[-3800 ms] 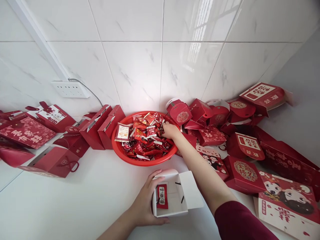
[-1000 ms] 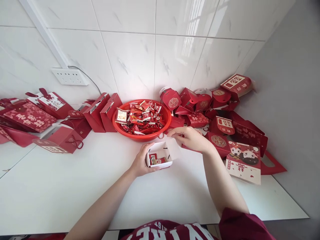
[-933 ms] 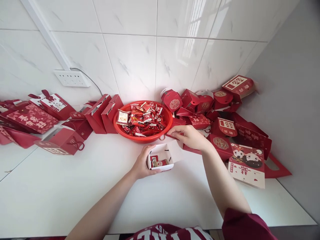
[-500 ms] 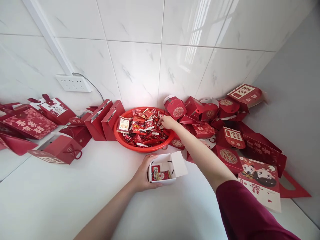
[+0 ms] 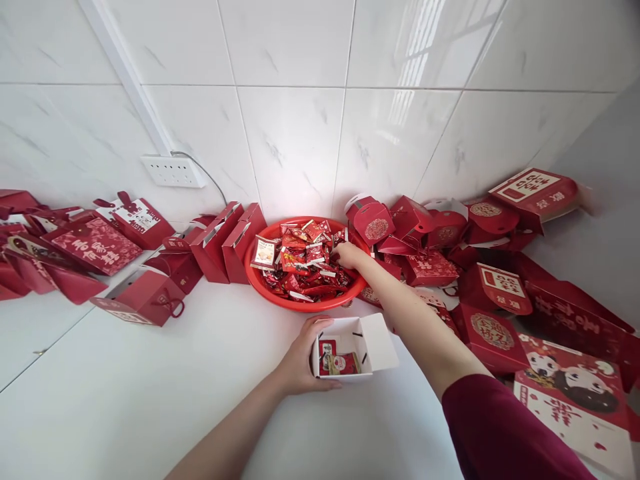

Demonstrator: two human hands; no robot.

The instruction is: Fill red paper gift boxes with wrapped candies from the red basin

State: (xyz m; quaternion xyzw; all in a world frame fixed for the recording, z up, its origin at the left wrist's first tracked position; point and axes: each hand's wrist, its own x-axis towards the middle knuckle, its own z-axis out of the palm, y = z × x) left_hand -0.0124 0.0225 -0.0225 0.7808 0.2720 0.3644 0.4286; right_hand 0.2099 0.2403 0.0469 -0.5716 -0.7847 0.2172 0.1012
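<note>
My left hand [image 5: 306,360] is wrapped round the left side of a small white box [image 5: 367,343], which stands open with its flap out to the right. Inside the box lie red candy packets [image 5: 344,364]. Beyond it is a round red basin [image 5: 306,307] heaped with small wrapped candies [image 5: 300,263], most of them red. My right hand [image 5: 349,255] reaches into the right side of that heap, fingers bent down and closed among the wrappers; what they hold, if anything, is hidden. A cream-coloured packet [image 5: 264,253] lies at the basin's left edge.
Red gift boxes [image 5: 139,293] crowd the left of the white table [image 5: 150,380]. More red boxes [image 5: 493,337] are piled on the right, with a box printed with cartoon figures [image 5: 575,393] near the front. A socket strip [image 5: 173,172] is on the tiled wall behind.
The view has swung to the left, so everything sits further right. My right hand remains in the candies, its fingers now deeper among the wrappers. My left hand still holds the box.
</note>
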